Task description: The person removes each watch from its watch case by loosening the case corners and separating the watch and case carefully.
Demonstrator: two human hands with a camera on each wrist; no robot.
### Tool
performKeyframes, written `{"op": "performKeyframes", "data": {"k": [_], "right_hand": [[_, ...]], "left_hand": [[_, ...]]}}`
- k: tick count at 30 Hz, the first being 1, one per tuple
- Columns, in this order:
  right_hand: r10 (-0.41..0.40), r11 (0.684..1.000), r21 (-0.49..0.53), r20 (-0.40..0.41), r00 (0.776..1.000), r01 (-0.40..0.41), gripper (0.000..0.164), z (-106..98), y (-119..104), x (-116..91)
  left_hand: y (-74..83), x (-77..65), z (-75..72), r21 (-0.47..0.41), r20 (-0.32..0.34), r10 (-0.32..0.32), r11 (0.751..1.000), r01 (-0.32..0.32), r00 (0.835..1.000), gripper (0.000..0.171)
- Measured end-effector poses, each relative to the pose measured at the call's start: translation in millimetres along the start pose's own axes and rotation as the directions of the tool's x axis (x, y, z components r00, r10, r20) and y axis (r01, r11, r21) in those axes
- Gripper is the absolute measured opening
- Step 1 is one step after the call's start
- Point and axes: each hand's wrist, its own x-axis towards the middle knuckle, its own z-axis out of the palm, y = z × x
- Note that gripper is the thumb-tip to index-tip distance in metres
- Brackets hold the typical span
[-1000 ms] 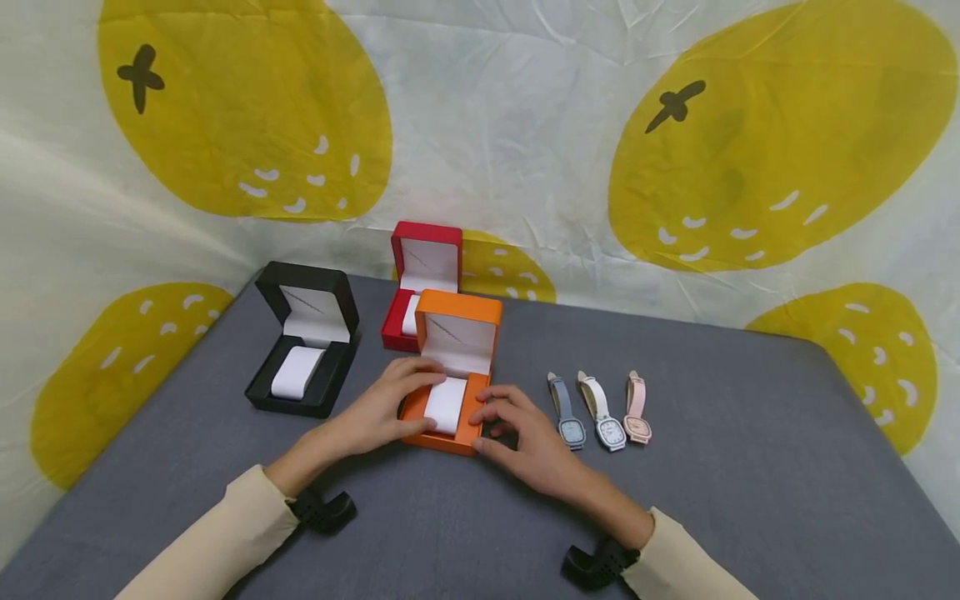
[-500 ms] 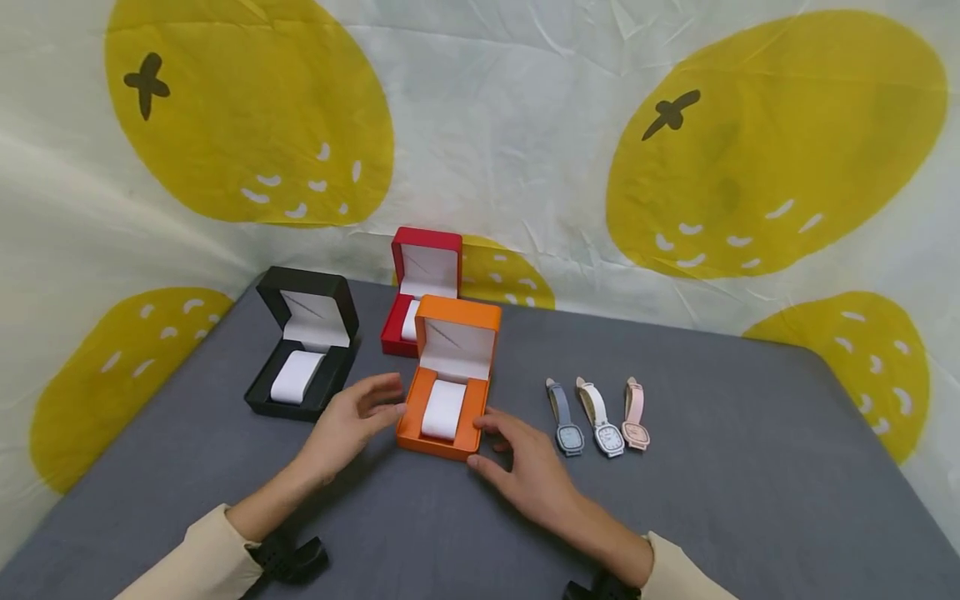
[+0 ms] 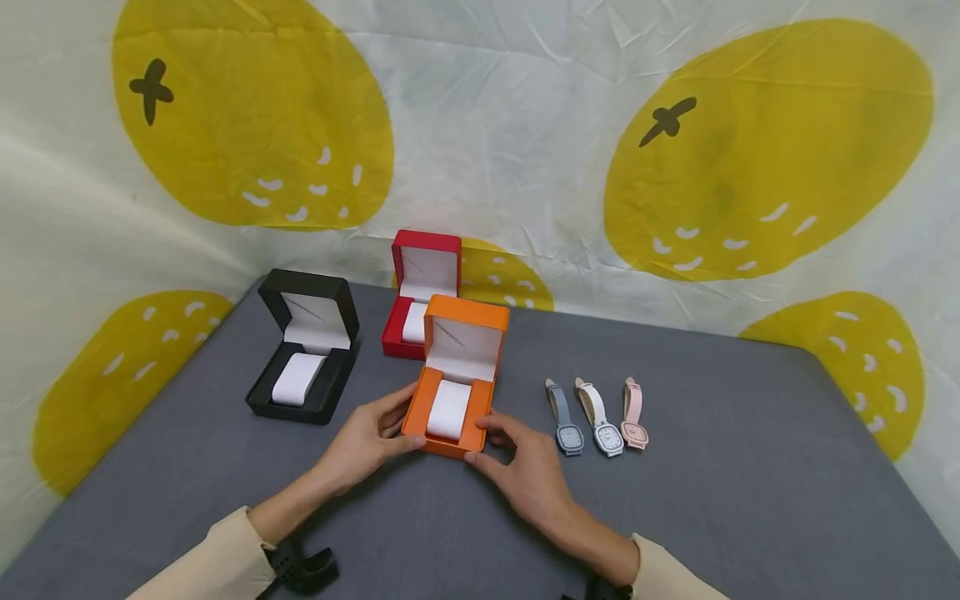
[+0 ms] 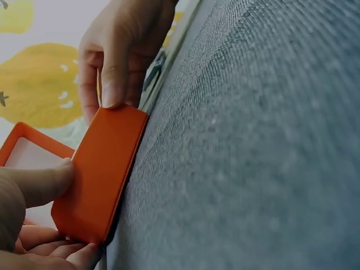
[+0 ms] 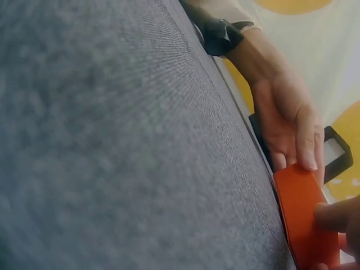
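An orange watch box (image 3: 442, 448) stands on the table with its lid up and a white cushion (image 3: 448, 410) inside. Its left front corner is held by my left hand (image 3: 365, 442), thumb on the front face and fingers along the side. My right hand (image 3: 534, 477) grips the right front corner, thumb at the front. The left wrist view shows both thumbs against the orange front wall (image 4: 101, 169). To the right of the box lie a blue watch (image 3: 567, 425), a white watch (image 3: 602, 421) and a pink watch (image 3: 633, 417), side by side.
A black watch box (image 3: 288, 412) stands with its lid up at the left. Behind the orange box is a red watch box (image 3: 401, 333), also lid up and partly hidden. A grey cloth (image 3: 750, 467) covers the table, and a patterned curtain (image 3: 495, 125) hangs behind.
My left hand first drew back from the orange box's cushion, then came to its left front corner. The box has shifted slightly right. My right hand has stayed at the right corner.
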Motion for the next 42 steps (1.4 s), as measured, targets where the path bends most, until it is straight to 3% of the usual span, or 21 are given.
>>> {"op": "performKeyframes", "data": {"k": [6,11,18,27,35,42], "right_hand": [[0.002,0.999,-0.054,-0.032,0.999,-0.004,0.042,-6.9,2.0,3.2],[-0.005,0.998,-0.057,-0.042,0.999,0.003,0.041,-16.6,6.5,11.5],[0.044,0.998,-0.046,-0.034,0.998,-0.046,0.039,-24.8,16.0,23.0],[0.064,0.997,-0.029,-0.060,0.996,-0.066,0.038,-29.6,15.6,20.1],[0.110,0.994,0.010,-0.076,0.991,-0.110,0.038,-26.0,20.1,20.4],[0.138,0.989,0.066,-0.075,0.988,-0.133,0.037,-17.5,18.0,27.5]], "left_hand": [[7.4,9.6,6.6,0.009,0.001,0.036,0.999,-0.036,0.999,0.075],[8.6,19.9,11.8,-0.036,-0.008,0.024,0.999,-0.024,1.000,0.073],[5.5,34.7,16.3,-0.079,-0.004,0.021,0.997,-0.022,1.000,0.071],[7.3,38.5,20.7,-0.104,0.025,0.020,0.994,-0.017,0.999,0.071],[1.4,50.6,25.3,-0.148,0.047,0.014,0.989,-0.007,0.999,0.071],[-0.9,55.8,24.1,-0.157,0.020,-0.008,0.988,0.011,1.000,0.068]]}}
